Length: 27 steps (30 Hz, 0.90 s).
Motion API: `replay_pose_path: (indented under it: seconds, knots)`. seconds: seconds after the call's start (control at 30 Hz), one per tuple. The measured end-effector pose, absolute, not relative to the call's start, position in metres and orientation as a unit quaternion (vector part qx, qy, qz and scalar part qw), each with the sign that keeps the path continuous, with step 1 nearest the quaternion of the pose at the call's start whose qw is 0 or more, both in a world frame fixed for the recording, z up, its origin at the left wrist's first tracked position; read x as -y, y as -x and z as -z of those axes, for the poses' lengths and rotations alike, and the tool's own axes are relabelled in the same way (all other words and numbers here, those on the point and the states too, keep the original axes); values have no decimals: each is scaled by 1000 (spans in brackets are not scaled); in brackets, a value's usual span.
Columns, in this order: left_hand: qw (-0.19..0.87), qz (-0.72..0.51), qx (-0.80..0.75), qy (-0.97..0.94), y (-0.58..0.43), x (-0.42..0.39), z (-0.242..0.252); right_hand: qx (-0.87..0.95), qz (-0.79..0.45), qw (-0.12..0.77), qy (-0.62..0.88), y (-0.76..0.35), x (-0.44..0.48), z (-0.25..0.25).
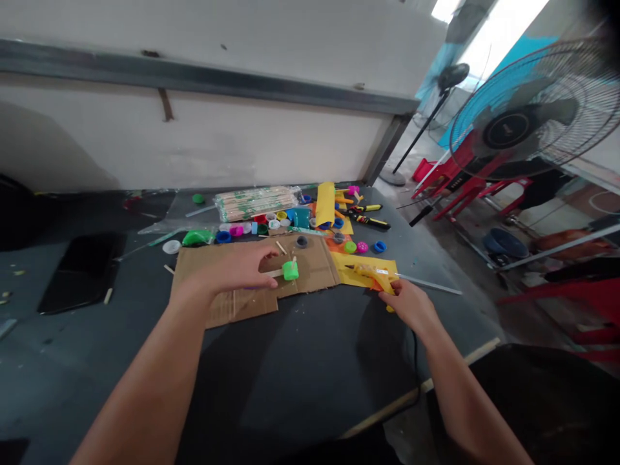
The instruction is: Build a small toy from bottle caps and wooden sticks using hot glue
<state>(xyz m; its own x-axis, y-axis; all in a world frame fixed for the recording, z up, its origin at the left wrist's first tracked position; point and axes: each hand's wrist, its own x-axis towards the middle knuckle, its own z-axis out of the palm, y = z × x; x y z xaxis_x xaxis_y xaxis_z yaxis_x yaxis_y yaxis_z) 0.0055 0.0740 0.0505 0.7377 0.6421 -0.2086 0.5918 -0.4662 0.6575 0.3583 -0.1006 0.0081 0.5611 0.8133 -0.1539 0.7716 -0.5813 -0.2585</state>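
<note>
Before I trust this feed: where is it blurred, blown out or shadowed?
Head view: bright patches upper right are blown out; the fan and right edge look smeared and stretched; soft shadows darken the tabletop below the left hand and right hand; the glue gun reads clearly enough.

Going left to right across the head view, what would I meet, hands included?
Black phone-like slab, white cap, left hand, bright green cap, yellow glue gun, right hand holding it, large fan beyond the table.
</note>
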Motion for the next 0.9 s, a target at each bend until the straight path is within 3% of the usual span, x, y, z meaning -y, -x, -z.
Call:
replay_pose_path:
  seconds: [0.1, 0.17, 0.27, 0.4, 0.63, 0.9]
  knots:
    - [353, -27, -372, -858, -14, -62, -44, 423, -208, 127, 873, -363, 99, -10]
    - [336, -42, -372, -864, -19, -55, -39, 380, -305, 226, 844, -361, 102, -15]
    - [287, -54, -380, -878, -25, -49, -32, 317, -493, 388, 711, -348, 105, -28]
    - [195, -64, -380, -902, -27, -46, -29, 268, -658, 490, 505, -322, 102, -40]
    - [181, -87, -394, -897, -27, -41, -27, 244, -733, 522, 362, -294, 77, -49]
    - [166, -125, -379, -901, -29, -43, -23, 268, -733, 528, 336, -272, 49, -53]
